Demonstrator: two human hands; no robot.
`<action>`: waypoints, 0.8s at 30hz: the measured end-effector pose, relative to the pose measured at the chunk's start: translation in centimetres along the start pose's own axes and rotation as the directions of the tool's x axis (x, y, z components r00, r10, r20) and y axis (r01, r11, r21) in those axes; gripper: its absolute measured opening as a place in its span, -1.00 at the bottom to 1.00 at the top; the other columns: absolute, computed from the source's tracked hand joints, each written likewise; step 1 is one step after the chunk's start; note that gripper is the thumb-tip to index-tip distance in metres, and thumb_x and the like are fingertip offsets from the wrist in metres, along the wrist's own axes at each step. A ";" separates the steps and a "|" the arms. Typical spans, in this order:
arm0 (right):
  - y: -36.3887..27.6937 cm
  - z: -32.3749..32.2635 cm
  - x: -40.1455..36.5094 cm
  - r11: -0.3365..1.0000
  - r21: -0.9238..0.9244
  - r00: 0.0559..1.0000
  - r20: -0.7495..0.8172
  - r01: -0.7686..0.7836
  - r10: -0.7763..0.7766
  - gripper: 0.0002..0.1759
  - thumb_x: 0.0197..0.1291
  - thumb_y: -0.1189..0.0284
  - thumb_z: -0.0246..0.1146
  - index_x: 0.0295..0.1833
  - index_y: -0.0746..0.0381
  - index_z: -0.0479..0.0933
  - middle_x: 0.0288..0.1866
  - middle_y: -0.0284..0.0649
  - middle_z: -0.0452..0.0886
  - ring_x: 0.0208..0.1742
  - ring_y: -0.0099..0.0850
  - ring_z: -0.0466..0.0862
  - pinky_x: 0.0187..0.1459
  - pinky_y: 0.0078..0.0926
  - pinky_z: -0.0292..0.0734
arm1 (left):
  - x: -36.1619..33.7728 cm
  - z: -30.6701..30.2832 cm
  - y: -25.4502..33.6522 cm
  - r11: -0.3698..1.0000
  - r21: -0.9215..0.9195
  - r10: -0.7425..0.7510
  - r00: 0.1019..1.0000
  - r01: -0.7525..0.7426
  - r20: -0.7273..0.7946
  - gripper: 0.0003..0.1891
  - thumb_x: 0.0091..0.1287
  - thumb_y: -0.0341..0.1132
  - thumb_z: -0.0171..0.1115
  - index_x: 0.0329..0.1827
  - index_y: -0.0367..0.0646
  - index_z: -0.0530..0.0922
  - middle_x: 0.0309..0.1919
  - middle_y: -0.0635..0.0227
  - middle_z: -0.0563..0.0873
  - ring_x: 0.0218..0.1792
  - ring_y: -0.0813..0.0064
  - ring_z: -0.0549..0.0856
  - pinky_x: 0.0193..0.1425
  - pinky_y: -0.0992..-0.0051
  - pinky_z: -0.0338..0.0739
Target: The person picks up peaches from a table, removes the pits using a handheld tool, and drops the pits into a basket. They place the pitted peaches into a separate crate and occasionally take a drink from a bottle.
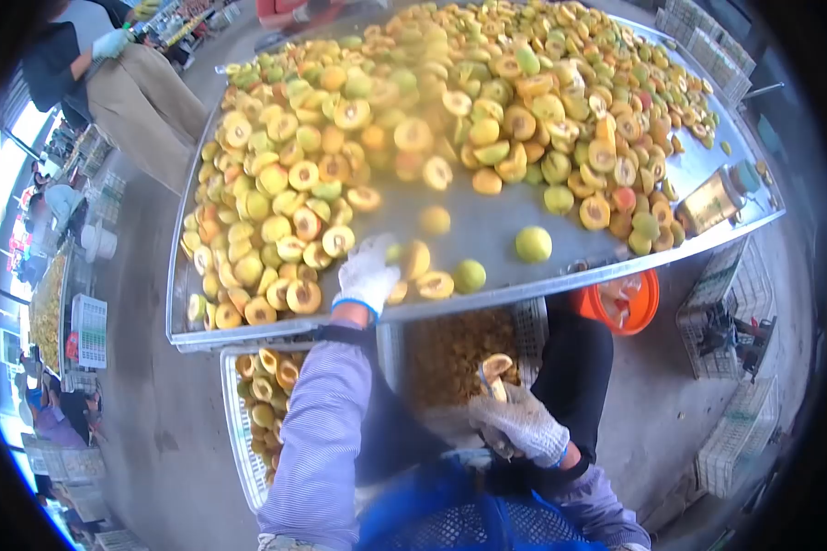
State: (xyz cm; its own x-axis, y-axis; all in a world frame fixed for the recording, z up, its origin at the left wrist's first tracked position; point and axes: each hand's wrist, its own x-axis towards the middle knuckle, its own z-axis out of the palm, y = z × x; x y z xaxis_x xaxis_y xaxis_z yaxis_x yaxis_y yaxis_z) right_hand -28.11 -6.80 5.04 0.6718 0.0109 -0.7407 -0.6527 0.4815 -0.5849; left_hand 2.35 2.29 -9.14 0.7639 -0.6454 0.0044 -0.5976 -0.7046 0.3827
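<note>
My left hand [368,271], in a white glove, reaches over the near edge of the metal table. Its fingers look loosely apart beside a halved yellow stone fruit [417,261] and a small green piece; motion blurs the fingertips. My right hand [521,424], in a worn whitish glove, is closed low in front of my lap. A halved stone fruit [496,365] sticks up from its fingertips, with a pale narrow piece below it that I cannot make out. Beneath lies a crate [530,335] with brown bits, perhaps pits.
Halved stone fruit [257,188] lie heaped across the table [505,275]. A clear container [715,200] stands at its right corner. An orange bucket [651,308] and white crates [740,432] are on the right. At left are a fruit-filled crate [234,432] and a standing person [110,73].
</note>
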 end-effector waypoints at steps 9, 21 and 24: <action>2.0 -0.7 1.3 0.939 -0.307 0.983 -0.048 0.153 -0.176 -0.60 0.29 0.09 0.19 -0.11 0.24 0.55 -0.31 -0.23 0.64 -0.27 -0.42 0.63 -0.19 -0.44 0.50 | -2.7 -5.9 2.6 -0.114 -0.978 -0.063 0.981 0.175 0.183 -0.55 0.41 -0.26 0.17 0.32 -0.20 0.44 0.01 0.29 0.65 -0.14 0.46 0.64 -0.12 0.50 0.53; 0.8 1.6 -0.5 0.753 -0.626 0.901 -0.180 0.204 -0.394 -0.68 0.27 0.18 0.31 -0.07 0.20 0.52 -0.48 -0.22 0.62 -0.44 -0.41 0.66 -0.34 -0.38 0.53 | -13.6 -10.3 12.9 0.209 -0.933 -0.123 0.954 0.294 0.273 -0.65 0.33 -0.37 0.25 0.16 -0.23 0.51 0.02 0.25 0.67 -0.07 0.49 0.66 -0.12 0.53 0.53; 0.5 1.9 -1.2 0.815 -0.538 0.930 -0.142 0.215 -0.339 -0.63 0.27 0.12 0.28 -0.03 0.19 0.53 -0.40 -0.15 0.65 -0.34 -0.30 0.67 -0.28 -0.34 0.53 | -14.7 -9.9 14.2 -0.103 -0.968 0.010 0.974 0.228 0.228 -0.61 0.44 -0.17 0.15 0.22 -0.21 0.48 -0.02 0.25 0.66 -0.10 0.45 0.64 -0.06 0.47 0.53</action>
State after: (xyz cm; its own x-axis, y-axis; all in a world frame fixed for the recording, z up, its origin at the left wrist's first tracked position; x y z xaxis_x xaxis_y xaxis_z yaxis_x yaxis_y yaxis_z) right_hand -28.56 -4.88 6.28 0.7962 -0.2774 -0.5378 -0.5763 -0.0766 -0.8137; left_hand -15.02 4.69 5.39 0.6824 -0.7024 -0.2025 0.4715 0.2112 0.8562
